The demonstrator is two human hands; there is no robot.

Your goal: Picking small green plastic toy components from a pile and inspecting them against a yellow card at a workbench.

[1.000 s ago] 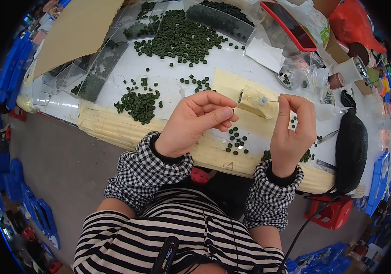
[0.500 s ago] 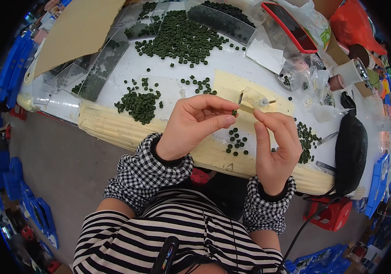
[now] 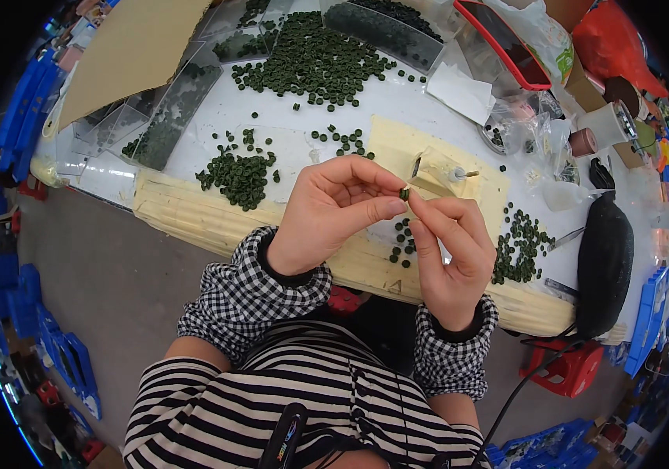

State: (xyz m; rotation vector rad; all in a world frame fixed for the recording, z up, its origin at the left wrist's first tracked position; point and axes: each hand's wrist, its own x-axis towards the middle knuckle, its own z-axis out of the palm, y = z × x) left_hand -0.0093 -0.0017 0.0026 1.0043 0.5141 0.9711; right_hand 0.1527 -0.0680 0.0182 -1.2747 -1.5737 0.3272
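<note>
My left hand pinches a small dark green round piece between thumb and forefinger. A pale spot shows on the piece's upper edge; the fingertips hide much of the rest. My right hand comes in from the other side with its forefinger tip against the piece. Its thumb stays apart from the forefinger, and I see nothing held between them. Just beyond the hands, a cream block with a metal pin lies on a yellowish sheet. Several loose green pieces lie between my hands.
Green pieces form a large heap at the back, a smaller pile at left and a scatter at right. Clear trays, cardboard, a red-cased phone, tweezers and a black pouch surround the work area.
My right hand has moved left, bringing its forefinger from a small gap away to the green piece. The left hand keeps its pinch in nearly the same place.
</note>
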